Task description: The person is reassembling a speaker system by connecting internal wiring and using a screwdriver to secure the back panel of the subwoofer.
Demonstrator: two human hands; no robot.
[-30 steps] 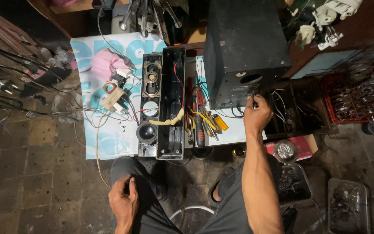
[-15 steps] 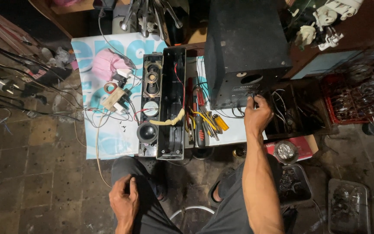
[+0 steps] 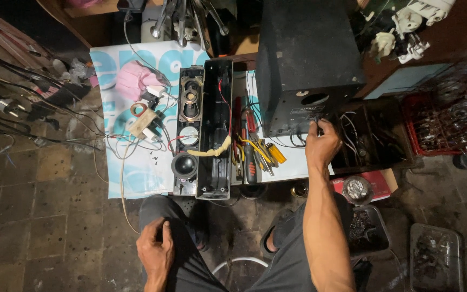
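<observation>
One black speaker box [image 3: 306, 65] stands by one opened case [image 3: 215, 130] (three round drivers beside it); right hand [image 3: 321, 147] pinches its wires, left hand [image 3: 155, 253] rests open on the knee.

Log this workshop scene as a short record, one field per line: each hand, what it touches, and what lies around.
Right hand: right hand reaches to the back panel of the black speaker cabinet, fingers among the wires there; whether it grips one cannot be told.
Left hand: left hand rests flat on the person's knee, holding nothing.
Centre: opened long speaker housing beside its driver panel.
Tools: screwdrivers and pliers lie between the housing and the cabinet.
Surface: printed sheet on the floor.
Far right: red crate of parts.
</observation>
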